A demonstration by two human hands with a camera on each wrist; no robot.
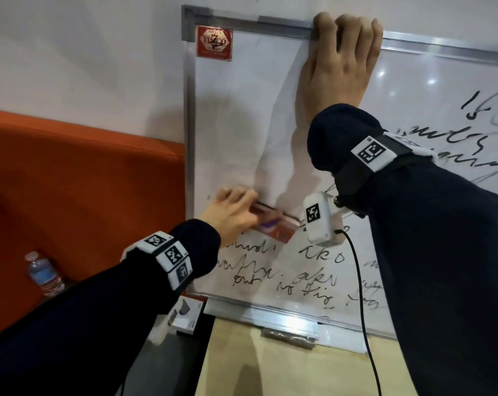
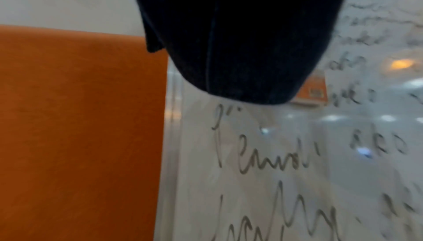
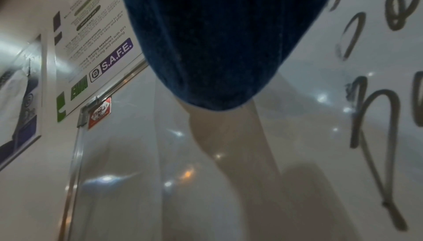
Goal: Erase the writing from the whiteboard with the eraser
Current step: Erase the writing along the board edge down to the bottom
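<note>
Left hand (image 1: 230,214) pinches the eraser (image 1: 273,224), long axis toward 4 o'clock; nearest writing (image 1: 270,270) lies at 6 o'clock on the whiteboard (image 1: 242,110); right hand (image 1: 342,61) hooks the top frame at 12

"S.A.F.E." on wall poster (image 3: 96,49) (purple band); whiteboard (image 1: 236,124) scrawl illegible

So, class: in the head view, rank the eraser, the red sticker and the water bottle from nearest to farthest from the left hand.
1. Eraser: in the left hand's grip, on the whiteboard.
2. Water bottle: lower left, by the orange panel.
3. Red sticker: the board's top-left corner.
</note>
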